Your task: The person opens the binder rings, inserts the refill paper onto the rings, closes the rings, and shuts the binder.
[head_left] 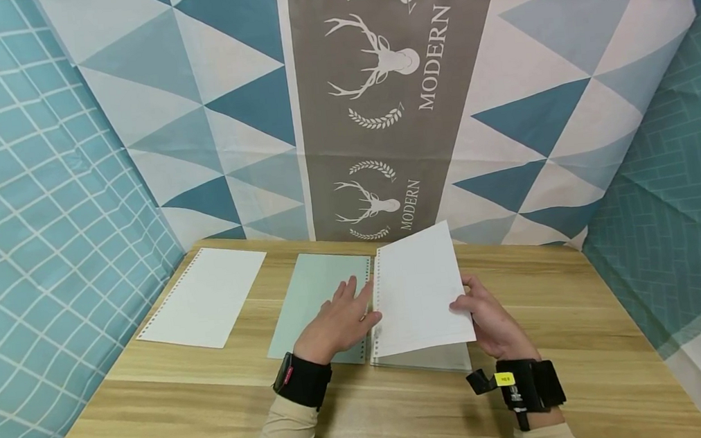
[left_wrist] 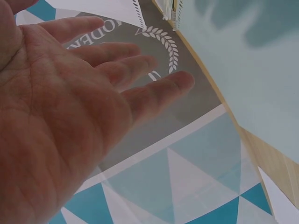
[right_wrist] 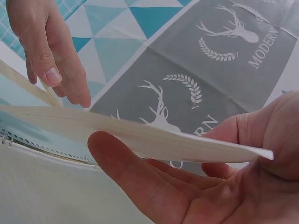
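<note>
A loose-leaf notebook lies open on the table, its pale green cover [head_left: 301, 303] to the left and a paler half [head_left: 447, 358] to the right. My right hand [head_left: 491, 321] pinches the right edge of white hole-punched paper [head_left: 419, 293], thumb on top and fingers beneath. That paper [right_wrist: 154, 137] is raised and tilted above the notebook's right half; its number of sheets cannot be told. Over the green cover, close to the spine, hovers my left hand [head_left: 337, 321], fingers spread and holding nothing. In the left wrist view its palm [left_wrist: 70, 107] shows bare.
Another white hole-punched sheet [head_left: 207, 297] lies flat at the table's left. The wooden table [head_left: 173, 408] meets a patterned cloth backdrop [head_left: 254, 116] at the back, with blue tiled cloth [head_left: 42, 204] on the left and teal cloth [head_left: 681, 204] on the right.
</note>
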A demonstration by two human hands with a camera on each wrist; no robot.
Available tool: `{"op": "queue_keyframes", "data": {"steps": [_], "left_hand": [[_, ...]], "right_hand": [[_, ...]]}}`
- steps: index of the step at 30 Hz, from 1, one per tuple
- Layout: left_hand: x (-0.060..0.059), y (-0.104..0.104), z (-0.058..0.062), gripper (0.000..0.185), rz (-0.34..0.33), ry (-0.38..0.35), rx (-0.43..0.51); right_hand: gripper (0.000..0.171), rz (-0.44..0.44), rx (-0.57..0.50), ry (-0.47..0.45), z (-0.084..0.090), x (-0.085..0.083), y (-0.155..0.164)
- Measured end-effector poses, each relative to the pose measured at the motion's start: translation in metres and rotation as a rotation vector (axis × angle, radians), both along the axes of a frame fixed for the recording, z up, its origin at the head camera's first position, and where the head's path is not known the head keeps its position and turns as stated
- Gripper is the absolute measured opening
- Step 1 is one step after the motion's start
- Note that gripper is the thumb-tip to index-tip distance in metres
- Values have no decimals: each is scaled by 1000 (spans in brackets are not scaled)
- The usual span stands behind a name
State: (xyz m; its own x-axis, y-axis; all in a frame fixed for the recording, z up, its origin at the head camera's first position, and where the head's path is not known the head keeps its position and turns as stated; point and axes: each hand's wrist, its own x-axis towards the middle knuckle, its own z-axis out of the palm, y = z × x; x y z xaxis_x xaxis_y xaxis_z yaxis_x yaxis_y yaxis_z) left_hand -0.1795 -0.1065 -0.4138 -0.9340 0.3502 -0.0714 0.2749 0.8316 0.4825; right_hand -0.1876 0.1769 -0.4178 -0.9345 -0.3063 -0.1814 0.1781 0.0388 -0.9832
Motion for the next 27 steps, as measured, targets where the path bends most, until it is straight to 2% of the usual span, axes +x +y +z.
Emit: {"op": "queue_keyframes", "data": {"steps": [13, 27], "left_hand": [[0, -1, -1, 62, -3, -14, -16], [-2, 0, -4, 61, 6, -20, -37]], "right_hand": [[52, 23, -5, -9, -4, -2, -3], [48, -21, 15, -58, -12, -6, -5]]}}
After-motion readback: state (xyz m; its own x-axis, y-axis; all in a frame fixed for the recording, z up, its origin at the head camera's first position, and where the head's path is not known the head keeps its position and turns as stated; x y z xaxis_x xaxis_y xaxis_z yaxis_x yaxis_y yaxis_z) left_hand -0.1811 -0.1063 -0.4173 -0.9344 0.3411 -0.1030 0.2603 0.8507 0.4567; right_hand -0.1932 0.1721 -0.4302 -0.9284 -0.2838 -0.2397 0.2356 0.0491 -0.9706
